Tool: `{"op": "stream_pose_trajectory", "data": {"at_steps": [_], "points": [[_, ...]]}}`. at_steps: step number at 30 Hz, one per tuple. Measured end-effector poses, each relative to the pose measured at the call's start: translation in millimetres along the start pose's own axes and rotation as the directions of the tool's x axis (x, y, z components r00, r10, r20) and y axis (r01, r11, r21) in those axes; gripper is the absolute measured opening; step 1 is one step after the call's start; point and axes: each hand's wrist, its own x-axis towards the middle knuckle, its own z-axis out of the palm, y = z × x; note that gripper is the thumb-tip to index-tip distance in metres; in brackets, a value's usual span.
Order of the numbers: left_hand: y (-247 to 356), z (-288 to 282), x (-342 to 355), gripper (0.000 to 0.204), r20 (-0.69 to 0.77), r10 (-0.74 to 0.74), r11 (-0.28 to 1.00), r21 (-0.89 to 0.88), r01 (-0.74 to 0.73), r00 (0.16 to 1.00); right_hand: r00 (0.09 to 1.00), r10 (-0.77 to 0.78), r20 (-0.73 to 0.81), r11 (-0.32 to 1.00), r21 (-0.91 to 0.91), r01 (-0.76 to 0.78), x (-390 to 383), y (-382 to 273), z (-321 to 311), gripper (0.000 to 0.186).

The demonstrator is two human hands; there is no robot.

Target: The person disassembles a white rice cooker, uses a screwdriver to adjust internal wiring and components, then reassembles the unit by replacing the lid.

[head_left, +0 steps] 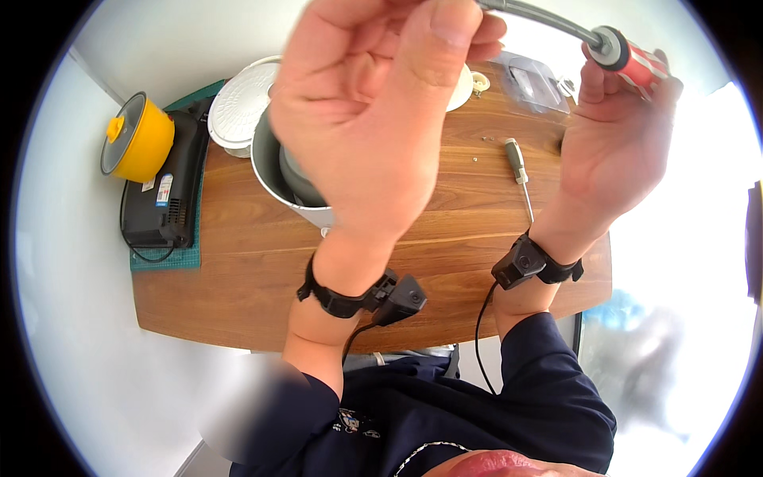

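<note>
My right hand (616,155), raised at the upper right, is wrapped round the red and black handle of a flexible-shaft screwdriver (636,70). Its grey bendable shaft (548,17) runs left to my left hand (373,119). There the thumb and fingers are pinched together at the shaft's far end, close to the top edge. The very tip is hidden or out of view. Below and behind my left hand stands a white cylindrical housing (270,175) with a dark grey inside, partly covered by the hand. Each wrist wears a strapped black camera.
A grey-handled screwdriver (516,161) lies on the wooden table (445,262). At the back are a white round lid (236,111), a small cream round part (479,83) and a clear plastic tray (534,86). On the left, a yellow pot (143,143) sits on a black stove (171,199) over a green mat (171,258).
</note>
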Motion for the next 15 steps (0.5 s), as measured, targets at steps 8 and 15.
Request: {"op": "stream_pose_trajectory", "data": {"at_steps": [8, 15], "points": [[49.0, -37.7, 47.6, 0.015, 0.306, -0.001, 0.923, 0.368, -0.117, 0.952, 0.945, 0.327, 0.0, 0.915, 0.25, -0.316, -10.8, 50.6, 17.7, 0.032], [50.1, -66.0, 61.0, 0.021, 0.437, -0.099, 0.942, 0.33, -0.057, 0.894, 0.867, 0.497, -0.039, 0.831, 0.309, -0.462, -14.7, 70.7, 24.8, 0.026]]}}
